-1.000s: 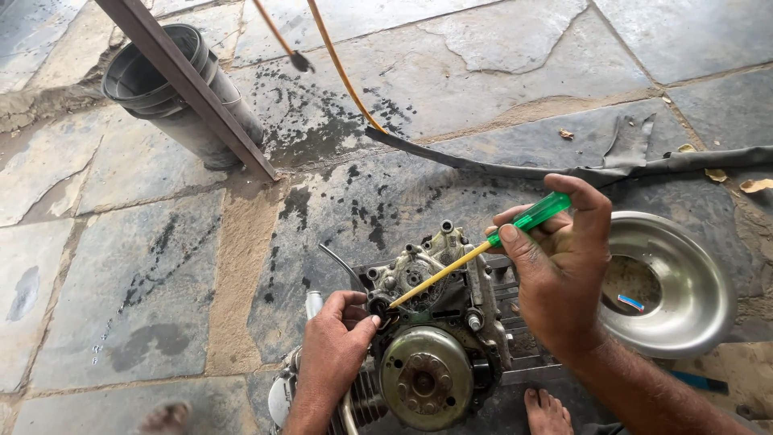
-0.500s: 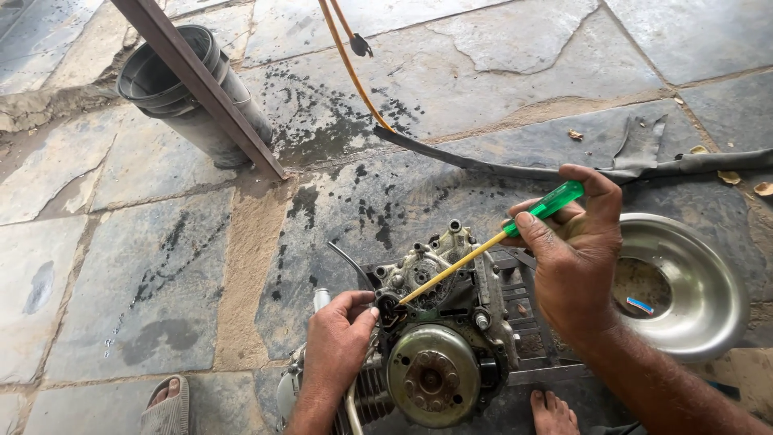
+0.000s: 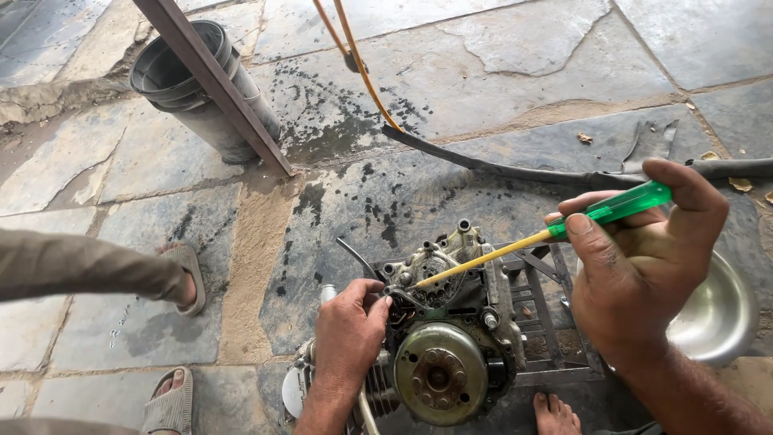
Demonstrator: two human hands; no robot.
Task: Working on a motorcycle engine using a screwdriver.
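Head view: the right hand (image 3: 644, 274) pinches a green-handled screwdriver (image 3: 555, 234), its tip down in the motorbike engine (image 3: 447, 330) just beside the left hand (image 3: 348, 330), which seems to grip small wires there. A slip could jab those fingers.

The screwdriver (image 3: 547, 238) in the right hand's (image 3: 644, 274) grip has a clear green handle and a yellow shaft. Below the left hand's (image 3: 348, 330) grip, the engine (image 3: 451, 338) is grimy grey with a brownish round rotor. Right of it sits a silvery steel bowl (image 3: 721, 314). The grey stone floor (image 3: 499, 80) carries black oil speckles.
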